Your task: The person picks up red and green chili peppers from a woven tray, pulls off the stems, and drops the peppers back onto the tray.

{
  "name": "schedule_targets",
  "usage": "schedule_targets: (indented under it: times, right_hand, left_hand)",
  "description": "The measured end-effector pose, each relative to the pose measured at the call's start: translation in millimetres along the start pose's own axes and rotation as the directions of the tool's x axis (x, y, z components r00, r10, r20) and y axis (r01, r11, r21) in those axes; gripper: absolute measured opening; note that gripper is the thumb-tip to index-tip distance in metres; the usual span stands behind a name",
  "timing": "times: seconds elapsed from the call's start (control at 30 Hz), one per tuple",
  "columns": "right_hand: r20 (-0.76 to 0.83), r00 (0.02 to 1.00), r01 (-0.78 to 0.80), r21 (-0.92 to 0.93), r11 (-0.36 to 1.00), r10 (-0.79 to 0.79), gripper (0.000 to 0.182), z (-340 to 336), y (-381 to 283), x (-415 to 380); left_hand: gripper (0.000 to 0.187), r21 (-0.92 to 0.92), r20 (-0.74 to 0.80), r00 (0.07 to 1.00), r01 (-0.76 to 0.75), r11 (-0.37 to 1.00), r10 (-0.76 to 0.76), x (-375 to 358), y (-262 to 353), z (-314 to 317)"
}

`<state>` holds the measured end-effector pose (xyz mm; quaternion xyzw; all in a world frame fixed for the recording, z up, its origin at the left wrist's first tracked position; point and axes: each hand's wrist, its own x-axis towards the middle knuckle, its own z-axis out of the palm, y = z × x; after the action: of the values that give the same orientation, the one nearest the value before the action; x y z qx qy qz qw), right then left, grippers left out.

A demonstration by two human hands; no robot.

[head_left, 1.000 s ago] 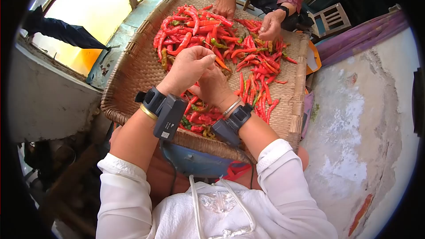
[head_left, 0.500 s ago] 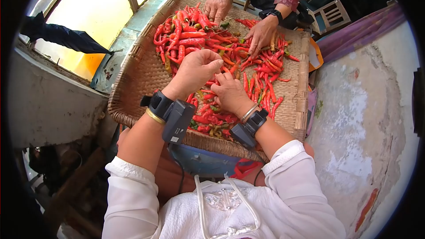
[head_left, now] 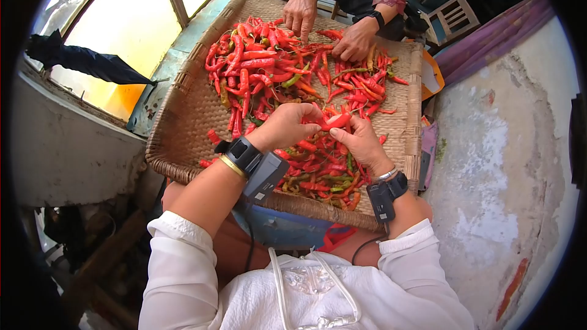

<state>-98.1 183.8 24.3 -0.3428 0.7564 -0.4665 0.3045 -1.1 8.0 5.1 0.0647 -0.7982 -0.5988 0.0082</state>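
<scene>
Between my hands, over the middle of a woven tray (head_left: 177,128), is a red chili pepper (head_left: 335,123). My left hand (head_left: 290,126) pinches its left end. On the right side my right hand (head_left: 362,143) grips the same pepper with thumb and fingers. A large heap of red peppers (head_left: 257,61) lies at the tray's upper left. More red and some green peppers (head_left: 318,174) lie below my hands, near the tray's front edge.
Across the tray, another person's two hands (head_left: 299,9) touch peppers. A dark folded umbrella (head_left: 98,61) hangs at the left by the window. A worn wall (head_left: 489,165) stands at the right, and a wooden chair (head_left: 454,19) at the back right.
My hands have moved down and right and now hold a red pepper between them. The other person's right-side hand has drawn back slightly. The tray appears slightly shifted.
</scene>
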Motion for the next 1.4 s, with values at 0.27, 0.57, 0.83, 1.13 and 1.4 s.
schedule_targets:
  times: [0.27,0.57,0.83,1.13,1.4]
  right_hand:
    - [0.198,0.958,-0.285,0.741,0.608,0.207,0.017,6,23,-2]
    - [0.16,0.972,-0.179,0.045,0.983,0.17,0.02,-10,45,-1]
    - [0.088,0.941,0.324,-0.518,0.792,-0.328,0.013,-39,0,-14]
    - [0.375,0.919,-0.176,0.117,0.977,0.121,0.013,-50,-14,-16]
    - [0.506,0.86,-0.113,0.316,0.942,-0.067,0.016,-58,-1,-15]
  left_hand:
    - [0.019,0.124,0.111,0.994,0.01,0.992,-0.023,-4,6,10]
    - [0.012,-0.227,0.047,0.949,0.314,0.922,-0.312,-4,14,1]
    - [0.012,-0.234,-0.05,0.943,0.31,0.922,-0.33,-1,10,1]
    - [0.014,-0.348,-0.057,0.942,0.292,0.891,-0.331,-1,10,1]
    - [0.014,-0.347,-0.055,0.936,0.308,0.886,-0.348,-3,12,3]
